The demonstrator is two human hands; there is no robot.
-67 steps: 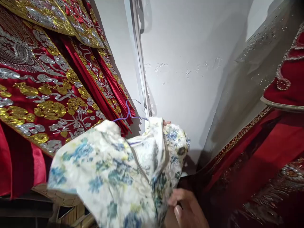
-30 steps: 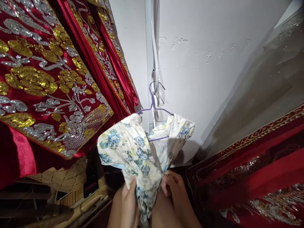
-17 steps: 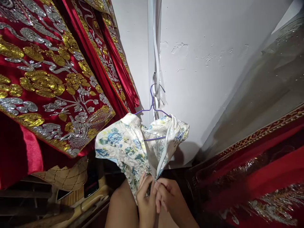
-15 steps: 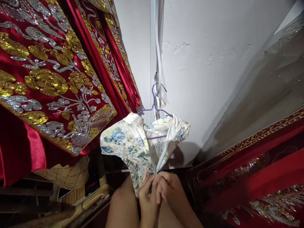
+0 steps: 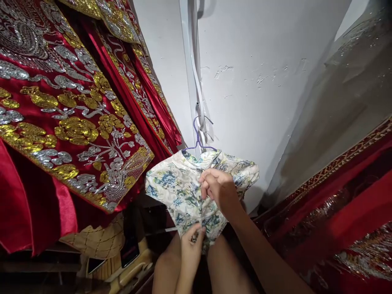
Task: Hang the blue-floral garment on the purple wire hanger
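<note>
A white, short-sleeved floral garment (image 5: pixel 176 192) hangs on a purple wire hanger (image 5: pixel 198 141); whether it is a dress or a blouse I cannot tell. Its front seam, which looks like a zipper, is closed up to near the collar. My right hand (image 5: pixel 219 188) pinches at the top of this seam, just below the neckline; the zipper pull itself is hidden by my fingers. Lower down, my left hand (image 5: pixel 192 234) pinches the fabric at the seam, thumb against fingers. The lower part of the garment drops between my knees.
The hanger's hook catches on a white strap (image 5: pixel 196 77) along the wall (image 5: pixel 245 110). Red embroidered clothing (image 5: pixel 76 130) hangs close on the left. Wooden furniture (image 5: pixel 131 277) with a phone (image 5: pixel 130 255) is lower left. Red cloth (image 5: pixel 337 237) under clear plastic stands right.
My right hand has moved up the seam from beside my left hand to the collar. The front opening, spread apart before, is now drawn together. My left hand stays low.
</note>
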